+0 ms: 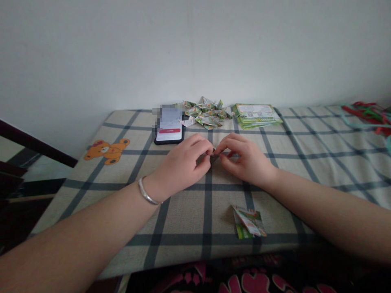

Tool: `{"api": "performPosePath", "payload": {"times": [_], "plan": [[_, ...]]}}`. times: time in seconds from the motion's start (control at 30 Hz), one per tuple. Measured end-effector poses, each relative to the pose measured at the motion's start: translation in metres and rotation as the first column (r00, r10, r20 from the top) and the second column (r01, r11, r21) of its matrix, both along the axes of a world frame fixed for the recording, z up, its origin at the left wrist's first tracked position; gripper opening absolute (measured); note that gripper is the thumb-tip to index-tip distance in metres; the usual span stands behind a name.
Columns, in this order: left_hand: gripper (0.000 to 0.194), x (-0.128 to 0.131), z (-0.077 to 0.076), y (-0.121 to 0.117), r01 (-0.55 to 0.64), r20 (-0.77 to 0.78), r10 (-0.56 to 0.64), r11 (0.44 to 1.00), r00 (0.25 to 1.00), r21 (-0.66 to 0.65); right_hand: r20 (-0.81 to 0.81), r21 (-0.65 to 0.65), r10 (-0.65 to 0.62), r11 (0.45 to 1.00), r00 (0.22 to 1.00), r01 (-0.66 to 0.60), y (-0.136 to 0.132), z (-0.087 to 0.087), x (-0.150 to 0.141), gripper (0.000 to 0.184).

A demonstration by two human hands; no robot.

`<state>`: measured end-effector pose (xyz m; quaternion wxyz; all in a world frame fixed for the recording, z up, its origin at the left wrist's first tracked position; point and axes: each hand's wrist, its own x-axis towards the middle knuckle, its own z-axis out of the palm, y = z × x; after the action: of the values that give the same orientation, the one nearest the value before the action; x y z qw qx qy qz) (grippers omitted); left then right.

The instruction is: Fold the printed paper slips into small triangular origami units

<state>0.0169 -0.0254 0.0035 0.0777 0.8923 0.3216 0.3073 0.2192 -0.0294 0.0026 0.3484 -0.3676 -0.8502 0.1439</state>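
In the head view, my left hand (191, 158) and my right hand (244, 158) meet over the middle of the table. Both pinch thumb against fingers on a small piece of paper (214, 155), mostly hidden by the fingertips. A silver bangle (146, 191) circles my left wrist. Nearer to me, below my right hand, a folded printed paper (249, 221) lies on the cloth. Beyond my hands is a pile of folded paper pieces (209, 114) in green, white and orange. To its right sits a stack of flat printed leaflets (258, 115).
A phone (169, 132) with a lit screen lies behind my left hand. On the left is an orange bear-shaped cutout (108, 151). Red and green strips (366, 114) lie tangled at the far right. The checked tablecloth (183, 228) reaches back to a white wall (195, 53).
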Motion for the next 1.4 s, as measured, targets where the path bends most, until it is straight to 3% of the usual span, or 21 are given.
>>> {"api": "performPosePath", "payload": {"times": [0.3,0.6,0.9,1.17,1.4], "plan": [[0.007,-0.001,-0.002,0.001,-0.091,-0.014,0.091,0.995,0.996,-0.039,0.079,0.084,-0.010,0.996,0.997,0.004,0.001,-0.001,0.003,0.003],[0.008,0.000,-0.004,0.003,-0.232,-0.038,0.230,0.970,0.973,-0.071,0.079,0.008,-0.121,0.993,0.990,0.120,0.001,-0.002,0.003,0.010],[0.008,-0.002,-0.006,0.005,-0.237,-0.091,0.235,0.972,0.968,-0.006,0.088,-0.016,-0.154,0.988,0.984,0.156,0.005,-0.004,0.005,0.018],[0.008,-0.002,-0.005,0.007,-0.223,0.018,0.230,0.957,0.973,-0.186,-0.031,-0.144,-0.133,0.981,0.991,0.127,0.011,-0.008,0.007,0.025],[0.007,-0.004,-0.009,0.010,-0.185,0.047,0.202,0.950,0.978,-0.251,0.008,-0.092,-0.136,0.986,0.991,0.136,0.012,-0.008,0.010,0.025]]}}
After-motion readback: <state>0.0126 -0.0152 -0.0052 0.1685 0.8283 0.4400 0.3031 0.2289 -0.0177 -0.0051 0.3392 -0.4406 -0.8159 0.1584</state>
